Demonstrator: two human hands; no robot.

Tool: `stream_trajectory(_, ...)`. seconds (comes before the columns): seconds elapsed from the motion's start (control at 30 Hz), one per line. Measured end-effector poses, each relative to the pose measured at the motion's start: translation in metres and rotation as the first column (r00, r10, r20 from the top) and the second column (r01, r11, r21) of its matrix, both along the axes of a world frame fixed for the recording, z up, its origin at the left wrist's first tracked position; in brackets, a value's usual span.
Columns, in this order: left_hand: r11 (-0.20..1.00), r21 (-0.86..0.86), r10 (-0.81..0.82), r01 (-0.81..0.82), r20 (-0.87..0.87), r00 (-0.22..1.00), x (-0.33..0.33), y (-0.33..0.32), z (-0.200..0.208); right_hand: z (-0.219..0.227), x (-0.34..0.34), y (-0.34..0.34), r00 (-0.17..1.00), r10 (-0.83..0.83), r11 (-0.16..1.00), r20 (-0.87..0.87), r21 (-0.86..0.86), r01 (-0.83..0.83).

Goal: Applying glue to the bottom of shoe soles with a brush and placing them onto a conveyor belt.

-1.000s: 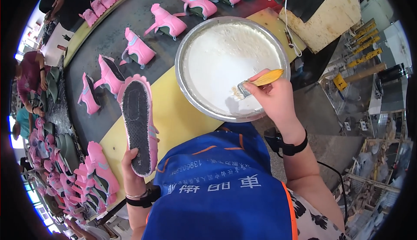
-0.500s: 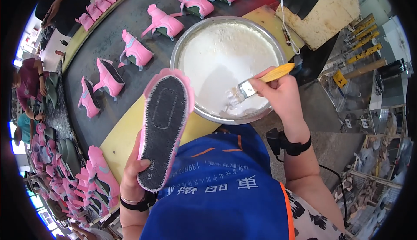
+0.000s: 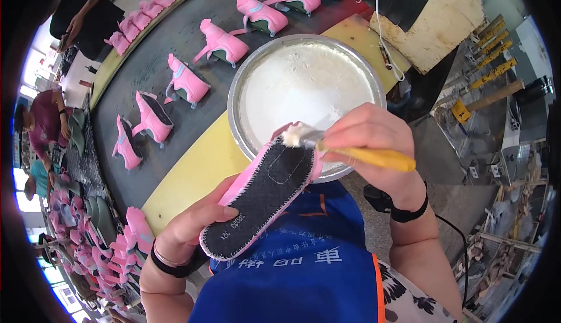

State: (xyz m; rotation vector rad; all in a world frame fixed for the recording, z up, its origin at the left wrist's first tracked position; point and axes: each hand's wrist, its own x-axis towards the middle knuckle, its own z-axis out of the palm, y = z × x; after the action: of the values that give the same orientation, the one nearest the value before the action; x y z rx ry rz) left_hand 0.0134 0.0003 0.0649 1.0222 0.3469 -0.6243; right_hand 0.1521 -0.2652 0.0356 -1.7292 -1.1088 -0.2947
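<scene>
Now | right hand (image 3: 383, 136) is pinching brush (image 3: 377, 156), moving from basin (image 3: 232, 106) to dark sole (image 3: 266, 188) | left hand (image 3: 196, 220) is clasping pink shoe (image 3: 238, 188) | dipping is becoming coating

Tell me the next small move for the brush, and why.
The right hand should probably draw the brush down the dark sole: the whitened bristles are at its far end, the left hand grips the pink shoe toward the near end, and the sole's middle shows no white coat.

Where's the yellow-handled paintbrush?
Head view, right of centre: the brush is in the right hand, bristles at the far end of the pink, black-soled shoe, near the round metal basin.
</scene>
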Motion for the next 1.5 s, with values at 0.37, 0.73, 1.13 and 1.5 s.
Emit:
stream_trajectory(0.37,0.999,0.026,-0.045,0.046,-0.041,0.998,0.014,-0.007,0.0,-0.032,0.022,-0.011,0.985,-0.13,0.991,-0.115,-0.05,0.125)
stream_trajectory(0.73,0.998,0.001,-0.06,0.06,-0.041,0.997,0.007,-0.002,-0.012,-0.037,0.006,0.0,0.994,-0.108,0.994,0.001,0.026,0.108)
stream_trajectory(1.13,0.997,-0.009,0.075,-0.075,0.088,0.993,-0.006,-0.011,-0.027,-0.043,-0.007,0.008,0.862,-0.315,0.935,-0.397,0.025,0.353)
stream_trajectory(1.5,0.969,0.166,0.132,-0.181,0.268,0.954,-0.019,-0.005,-0.055,-0.04,-0.017,0.02,0.831,-0.386,0.883,-0.4,0.101,0.459)
